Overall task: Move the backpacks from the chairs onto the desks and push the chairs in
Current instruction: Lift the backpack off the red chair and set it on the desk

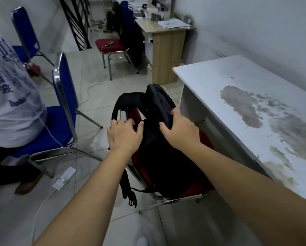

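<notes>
A black backpack lies on a red chair with a chrome frame, just left of a white desk with a worn, stained top. My left hand rests on the backpack's top left, its fingers curled over the edge by the shoulder strap. My right hand grips the backpack's upper right edge, fingers wrapped round the padded panel. The chair's seat is mostly hidden under the bag. A loose strap with a buckle hangs off the seat's front left.
A person in a white shirt sits on a blue chair at the left. Cables and a power strip lie on the floor. Further back stand another red chair, a wooden desk with papers, and a second blue chair.
</notes>
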